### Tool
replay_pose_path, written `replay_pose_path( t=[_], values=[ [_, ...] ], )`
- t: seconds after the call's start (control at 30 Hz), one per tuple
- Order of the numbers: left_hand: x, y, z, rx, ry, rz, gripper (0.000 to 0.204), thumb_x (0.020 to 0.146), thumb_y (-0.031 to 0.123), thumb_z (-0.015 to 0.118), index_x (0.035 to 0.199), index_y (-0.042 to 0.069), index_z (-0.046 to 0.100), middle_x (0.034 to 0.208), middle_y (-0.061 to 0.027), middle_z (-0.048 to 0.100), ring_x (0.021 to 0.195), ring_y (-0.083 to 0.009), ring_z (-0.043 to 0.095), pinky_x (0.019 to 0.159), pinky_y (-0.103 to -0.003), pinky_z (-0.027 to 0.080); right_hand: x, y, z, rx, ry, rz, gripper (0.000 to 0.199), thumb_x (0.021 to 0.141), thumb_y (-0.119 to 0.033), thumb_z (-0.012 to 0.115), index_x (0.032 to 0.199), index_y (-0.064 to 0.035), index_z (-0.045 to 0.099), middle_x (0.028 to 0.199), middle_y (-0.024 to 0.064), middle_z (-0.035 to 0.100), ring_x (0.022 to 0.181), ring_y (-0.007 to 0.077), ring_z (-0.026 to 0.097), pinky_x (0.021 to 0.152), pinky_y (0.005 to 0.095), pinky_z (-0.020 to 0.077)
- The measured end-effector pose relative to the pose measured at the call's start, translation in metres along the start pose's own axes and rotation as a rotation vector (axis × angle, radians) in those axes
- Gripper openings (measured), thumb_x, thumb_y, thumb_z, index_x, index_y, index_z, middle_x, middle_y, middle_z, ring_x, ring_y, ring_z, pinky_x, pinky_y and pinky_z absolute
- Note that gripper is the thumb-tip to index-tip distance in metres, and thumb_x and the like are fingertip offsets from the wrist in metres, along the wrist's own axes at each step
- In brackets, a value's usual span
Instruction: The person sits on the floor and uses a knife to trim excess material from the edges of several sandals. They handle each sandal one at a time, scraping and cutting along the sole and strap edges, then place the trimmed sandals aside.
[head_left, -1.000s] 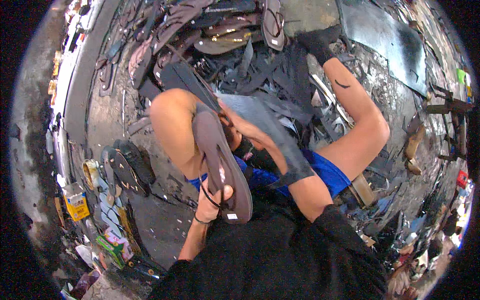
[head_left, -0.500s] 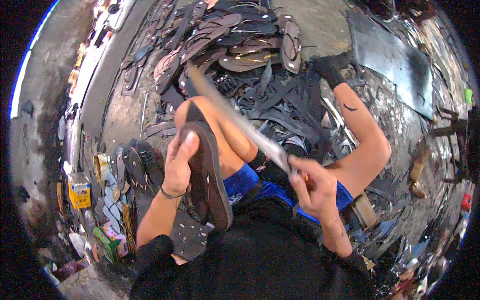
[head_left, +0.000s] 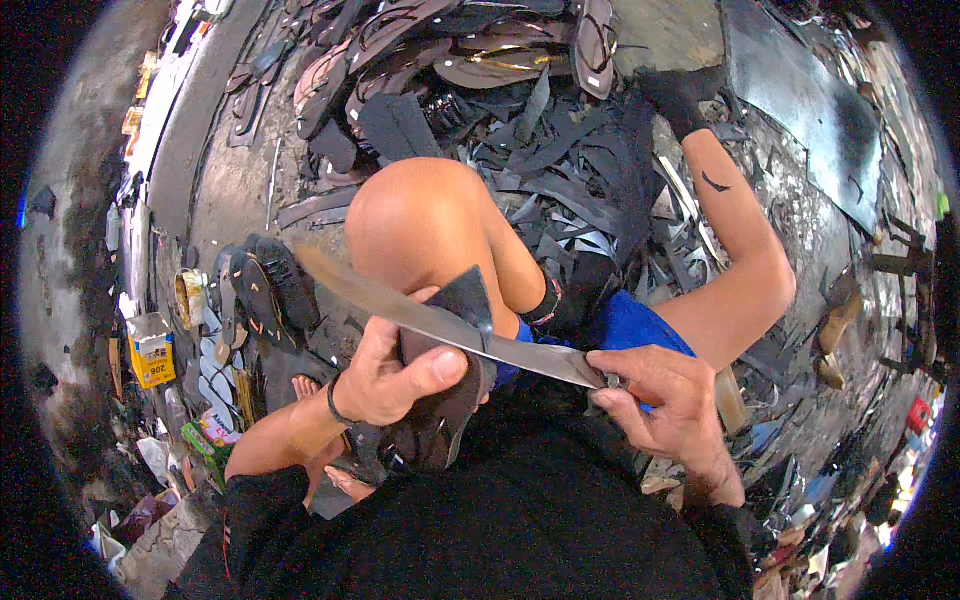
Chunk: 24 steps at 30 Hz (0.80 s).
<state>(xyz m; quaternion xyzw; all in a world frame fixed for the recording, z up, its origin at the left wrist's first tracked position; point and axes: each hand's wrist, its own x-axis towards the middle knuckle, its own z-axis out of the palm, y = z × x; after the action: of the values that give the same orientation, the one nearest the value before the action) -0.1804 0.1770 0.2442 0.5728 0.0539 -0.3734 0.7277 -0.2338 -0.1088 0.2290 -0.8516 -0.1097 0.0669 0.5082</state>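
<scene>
Just left of centre in the frame, your left hand grips the sole, thumb on top; the sole's long axis runs up the frame, leaning slightly right. Across its upper part slants the knife, tip toward upper left; contact is unclear. Right of centre, your right hand, farther from the sole, is closed on the knife.

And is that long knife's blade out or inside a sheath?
Out: the knife shows bare metal from the right hand to its blurred far end, with no sheath around it.
</scene>
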Motion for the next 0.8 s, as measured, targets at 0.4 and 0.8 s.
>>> replay_pose_path(
  t=[0.4, 0.8],
  values=[
    [0.009, 0.006, 0.013, 0.555, -0.22, 0.036, 0.046, 0.088, 0.033, 0.076, 0.114, -0.002, 0.063, 0.103, -0.0116, 0.068, 0.096, -0.0182, 0.065, 0.084, -0.034, 0.051, 0.064, -0.024, -0.025, 0.106, -0.467, -0.002, 0.032, 0.091, -0.022, 0.069, 0.116, -0.003, 0.066, 0.082, 0.0154, 0.07, 0.076, 0.0368, 0.07, 0.064, 0.0412, 0.0557],
    [-0.01, 0.019, -0.005, 0.41, -0.529, 0.052, 0.053, 0.076, 0.045, 0.084, 0.107, 0.007, 0.064, 0.106, -0.0081, 0.066, 0.096, -0.0214, 0.065, 0.079, -0.036, 0.052, 0.046, 0.028, 0.047, 0.862, 0.02, 0.078, 0.042, 0.098, -0.016, 0.063, 0.136, -0.0004, 0.052, 0.105, 0.0019, 0.063, 0.091, 0.0061, 0.054, 0.078, 0.0241, 0.0479]
  ],
)
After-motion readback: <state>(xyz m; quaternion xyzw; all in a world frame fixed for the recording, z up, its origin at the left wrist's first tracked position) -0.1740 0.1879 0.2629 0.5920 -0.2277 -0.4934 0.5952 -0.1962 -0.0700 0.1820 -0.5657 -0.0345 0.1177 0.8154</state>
